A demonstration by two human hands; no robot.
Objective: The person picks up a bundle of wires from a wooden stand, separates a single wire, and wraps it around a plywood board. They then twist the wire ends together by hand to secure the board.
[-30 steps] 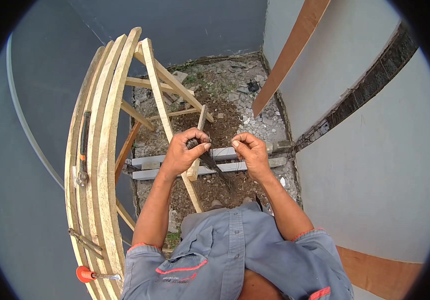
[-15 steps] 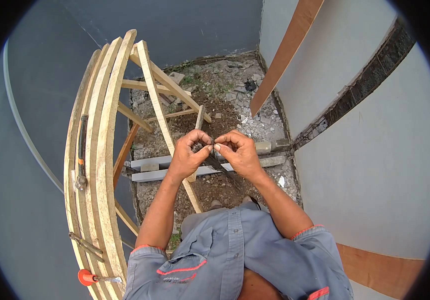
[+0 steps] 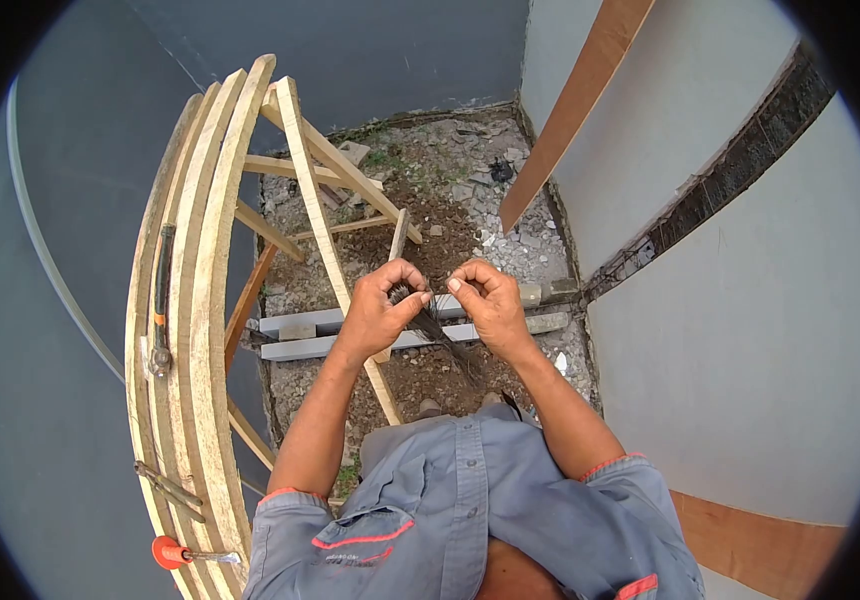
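Note:
My left hand [image 3: 378, 312] is closed around a bundle of thin dark tie wire [image 3: 442, 338]. The loose ends of the bundle hang down toward my feet. Just to its right, my right hand [image 3: 490, 306] is closed in a pinch, thumb against forefinger. A faint thin strand shows at those fingertips, apparently one wire from the bundle. A small gap separates the two hands, which are held in front of my waist.
At left stands a frame of wooden battens [image 3: 212, 230]. On it lie a hammer [image 3: 162, 300], pincers [image 3: 172, 490] and a chisel with an orange guard [image 3: 200, 556]. Grey beams [image 3: 320, 347] cross the rubble floor. A brown plank [image 3: 575, 115] leans at the right wall.
My right hand has moved slightly to the right, away from my left, so the fingertips that met are now apart. The left hand keeps its hold on the wire bundle.

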